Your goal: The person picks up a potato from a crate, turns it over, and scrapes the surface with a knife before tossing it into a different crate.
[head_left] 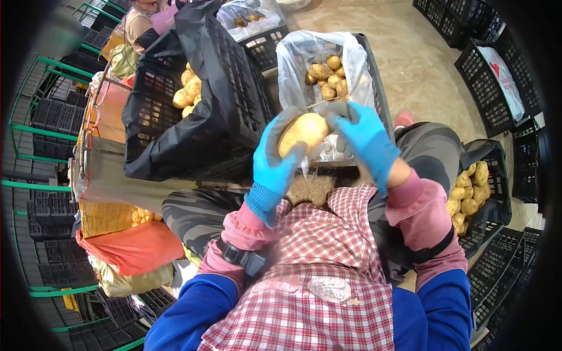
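Observation:
A large yellow potato (pixel 302 132) sits in my left hand (pixel 274 167), which wears a blue glove and grips it from below. My right hand (pixel 364 137), also in a blue glove, is closed at the potato's right end; a thin blade or stick pokes out by its fingers, too small to identify. Both hands are held over my lap, above a red checked apron (pixel 319 275). Straight ahead stands a black crate lined with clear plastic (pixel 374 82), holding several potatoes (pixel 328 76).
A tilted black crate with a black liner (pixel 222 88) holds potatoes (pixel 188 92) at the left. Another crate of potatoes (pixel 468 193) stands at my right. An orange sack (pixel 132 248) lies at lower left. Empty black crates (pixel 486 88) stand around. Another person (pixel 140 29) sits far left.

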Demonstrator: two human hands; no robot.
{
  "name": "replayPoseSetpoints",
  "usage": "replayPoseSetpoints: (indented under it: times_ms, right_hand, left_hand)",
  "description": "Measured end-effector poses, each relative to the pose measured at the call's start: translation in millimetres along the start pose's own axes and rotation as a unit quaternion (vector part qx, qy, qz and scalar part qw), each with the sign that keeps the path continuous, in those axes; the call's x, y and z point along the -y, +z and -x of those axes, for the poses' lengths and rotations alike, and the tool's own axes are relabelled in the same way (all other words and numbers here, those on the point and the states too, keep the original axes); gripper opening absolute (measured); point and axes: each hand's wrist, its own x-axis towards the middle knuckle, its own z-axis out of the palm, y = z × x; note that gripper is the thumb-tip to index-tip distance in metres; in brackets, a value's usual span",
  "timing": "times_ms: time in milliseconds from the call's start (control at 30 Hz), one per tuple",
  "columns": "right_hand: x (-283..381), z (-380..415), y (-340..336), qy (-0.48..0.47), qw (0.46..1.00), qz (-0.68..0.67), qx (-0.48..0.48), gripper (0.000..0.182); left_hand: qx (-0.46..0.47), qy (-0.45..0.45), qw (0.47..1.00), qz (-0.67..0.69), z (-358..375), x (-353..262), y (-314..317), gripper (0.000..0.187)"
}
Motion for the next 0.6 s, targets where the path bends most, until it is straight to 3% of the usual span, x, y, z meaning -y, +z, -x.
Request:
replayPoseSetpoints:
  times_ms: [33, 100, 167, 200, 267, 300, 400, 433, 500, 600]
  right_hand:
    - [4.2, 1.4, -2.3, 0.026, 0.985, -0.165, 0.039, 0.034]
    - [24.5, 8.0, -17.2, 0.143, 0.928, -0.308, 0.151, 0.049]
    - [29.2, 12.1, -13.9, 0.131, 0.913, -0.36, 0.141, 0.051]
    - [31.0, 13.2, -12.2, 0.125, 0.903, -0.387, 0.137, 0.053]
    - [35.1, 15.5, -13.4, 0.107, 0.909, -0.378, 0.137, 0.054]
    - [35.8, 17.1, -11.8, 0.097, 0.915, -0.369, 0.132, 0.055]
    - [33.5, 16.4, -12.2, 0.102, 0.924, -0.345, 0.131, 0.054]
    - [31.1, 16.4, -11.9, 0.111, 0.925, -0.338, 0.132, 0.054]
    - [17.8, 13.2, 6.1, 0.037, 0.946, -0.312, 0.084, 0.053]
    - [13.5, 14.2, 13.8, 0.029, 0.958, -0.285, 0.026, 0.046]
  left_hand:
    - [0.013, 0.039, 0.999, -0.013, -0.6, 3.1, -3.5, 0.084]
    - [0.036, 0.122, 0.989, -0.081, -8.0, 6.8, -12.1, 0.097]
    - [0.032, 0.183, 0.976, -0.116, -13.1, 5.4, -14.9, 0.107]
    - [0.012, 0.172, 0.981, -0.092, -12.4, 1.9, -9.8, 0.108]
    - [-0.028, 0.153, 0.987, -0.044, -11.7, -9.7, 2.8, 0.111]
    - [-0.023, 0.079, 0.997, 0.005, -7.3, -13.3, 6.0, 0.11]
    - [-0.021, -0.001, 0.999, 0.03, -8.5, -4.9, 3.6, 0.104]
    - [-0.02, 0.011, 1.0, 0.007, -9.6, 4.8, -1.6, 0.104]
    - [-0.012, 0.044, 0.998, -0.041, -10.6, 16.1, -6.4, 0.104]
    - [0.012, 0.096, 0.989, -0.109, -9.3, 23.2, -10.2, 0.104]
